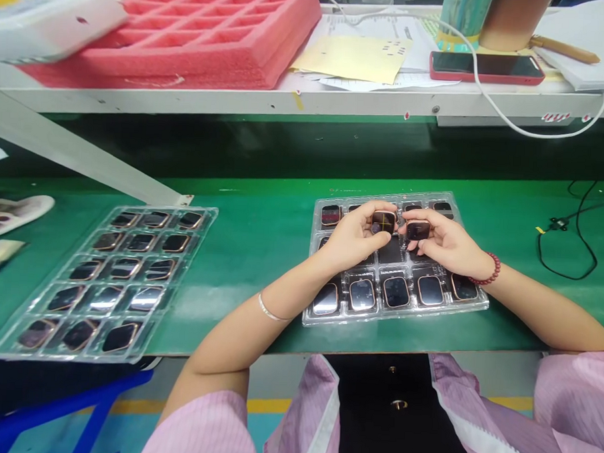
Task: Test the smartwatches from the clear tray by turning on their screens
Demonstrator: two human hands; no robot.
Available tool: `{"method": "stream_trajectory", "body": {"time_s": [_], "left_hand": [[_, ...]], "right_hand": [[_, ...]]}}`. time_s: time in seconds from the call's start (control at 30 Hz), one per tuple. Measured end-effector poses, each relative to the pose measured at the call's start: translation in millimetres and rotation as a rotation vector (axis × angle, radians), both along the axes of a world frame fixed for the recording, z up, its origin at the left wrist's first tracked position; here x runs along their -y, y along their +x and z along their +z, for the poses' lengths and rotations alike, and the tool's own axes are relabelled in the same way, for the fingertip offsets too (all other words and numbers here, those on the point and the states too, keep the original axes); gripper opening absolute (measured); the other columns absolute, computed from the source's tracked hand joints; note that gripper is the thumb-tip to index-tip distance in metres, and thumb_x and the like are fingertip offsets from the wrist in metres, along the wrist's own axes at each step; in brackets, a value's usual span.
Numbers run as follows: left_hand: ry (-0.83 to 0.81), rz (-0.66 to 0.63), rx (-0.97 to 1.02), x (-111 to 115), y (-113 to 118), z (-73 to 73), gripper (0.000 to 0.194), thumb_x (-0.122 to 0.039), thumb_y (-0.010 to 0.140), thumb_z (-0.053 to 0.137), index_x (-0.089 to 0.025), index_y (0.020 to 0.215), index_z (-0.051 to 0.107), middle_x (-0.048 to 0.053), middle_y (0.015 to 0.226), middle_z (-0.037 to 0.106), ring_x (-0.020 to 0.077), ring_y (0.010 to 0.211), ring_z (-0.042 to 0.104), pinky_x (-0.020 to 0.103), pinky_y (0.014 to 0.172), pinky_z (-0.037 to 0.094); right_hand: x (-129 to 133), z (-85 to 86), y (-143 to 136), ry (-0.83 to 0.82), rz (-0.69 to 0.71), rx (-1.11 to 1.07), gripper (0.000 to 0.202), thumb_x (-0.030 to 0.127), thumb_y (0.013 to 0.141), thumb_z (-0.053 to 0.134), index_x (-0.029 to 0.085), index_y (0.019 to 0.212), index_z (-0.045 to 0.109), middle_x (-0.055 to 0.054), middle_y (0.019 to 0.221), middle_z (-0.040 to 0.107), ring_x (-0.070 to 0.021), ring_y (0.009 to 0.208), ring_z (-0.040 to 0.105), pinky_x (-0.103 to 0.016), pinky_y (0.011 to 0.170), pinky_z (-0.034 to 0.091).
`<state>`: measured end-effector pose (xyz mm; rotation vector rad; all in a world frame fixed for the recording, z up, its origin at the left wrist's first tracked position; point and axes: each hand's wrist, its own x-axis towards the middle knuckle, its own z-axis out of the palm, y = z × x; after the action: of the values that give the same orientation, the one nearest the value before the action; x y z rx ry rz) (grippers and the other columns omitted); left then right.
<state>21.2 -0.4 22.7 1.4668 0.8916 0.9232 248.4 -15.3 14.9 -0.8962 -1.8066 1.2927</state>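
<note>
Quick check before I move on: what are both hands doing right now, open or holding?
Left hand: closed, holding a square watch with a yellow cross.
Right hand: closed, holding a dark-faced watch.

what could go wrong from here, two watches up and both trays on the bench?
1. Left hand and right hand hold the left watch and right watch close together; they might knock and scratch.
2. Either one, if it slips, could land on watches in the tray below.
3. The left tray reaches the bench's front edge; a bump might tip it.
</note>
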Motion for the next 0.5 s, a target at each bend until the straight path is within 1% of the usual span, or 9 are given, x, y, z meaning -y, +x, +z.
{"method": "stream_trajectory", "body": {"time_s": [0.07,0.17,0.23,0.33,0.4,0.5], "left_hand": [[0.0,-0.011,-0.002,-0.3,-0.2,-0.4,0.047,-0.014,0.073,0.072,-0.016,0.119,0.062,0.006,0.103,0.072,0.0199,0.098,0.069,0.032,0.087,0.053],[-0.009,-0.016,0.034,-0.6,-0.3,-0.4,0.035,-0.018,0.077,0.071,-0.016,0.112,0.064,0.007,0.101,0.072,0.0187,0.092,0.069,0.03,0.08,0.054],[-0.014,-0.012,0.05,-0.5,-0.4,-0.1,0.032,-0.019,0.078,0.071,-0.016,0.11,0.064,0.007,0.1,0.072,0.0187,0.091,0.07,0.03,0.081,0.055],[-0.029,-0.023,0.038,-0.4,-0.6,-0.3,0.045,-0.015,0.073,0.074,-0.016,0.116,0.063,0.008,0.107,0.072,0.0201,0.098,0.07,0.032,0.088,0.054],[-0.055,-0.031,0.02,-0.8,-0.8,-0.8,0.052,-0.015,0.071,0.076,-0.017,0.12,0.061,0.009,0.114,0.071,0.021,0.101,0.07,0.033,0.09,0.054],[-0.051,-0.018,0.01,-1.8,-1.2,-1.6,0.048,-0.018,0.074,0.077,-0.016,0.119,0.062,0.01,0.114,0.071,0.0212,0.1,0.07,0.033,0.091,0.054]], "right_hand": [[0.2,0.2,0.2,-0.001,0.007,0.004,0.051,0.01,0.085,0.059,0.022,0.134,0.056,-0.011,0.128,0.067,-0.015,0.085,0.073,-0.03,0.073,0.064],[0.5,0.3,0.9,-0.052,-0.008,0.019,0.045,0.013,0.089,0.056,0.021,0.134,0.055,-0.01,0.118,0.07,-0.0146,0.079,0.074,-0.029,0.068,0.063],[0.4,-0.3,1.2,-0.056,-0.018,0.017,0.046,0.012,0.088,0.056,0.02,0.134,0.055,-0.01,0.117,0.07,-0.0143,0.077,0.074,-0.029,0.067,0.063],[0.3,-1.2,0.9,-0.039,-0.007,0.003,0.053,0.008,0.083,0.057,0.02,0.134,0.054,-0.011,0.125,0.068,-0.0145,0.081,0.074,-0.031,0.073,0.064],[0.4,-0.7,0.5,-0.047,0.008,0.0,0.055,0.007,0.081,0.058,0.021,0.134,0.053,-0.011,0.126,0.067,-0.0151,0.084,0.074,-0.032,0.077,0.064],[0.8,1.1,0.0,-0.053,0.017,0.006,0.051,0.008,0.083,0.057,0.021,0.133,0.053,-0.012,0.128,0.067,-0.0148,0.084,0.074,-0.032,0.077,0.064]]}}
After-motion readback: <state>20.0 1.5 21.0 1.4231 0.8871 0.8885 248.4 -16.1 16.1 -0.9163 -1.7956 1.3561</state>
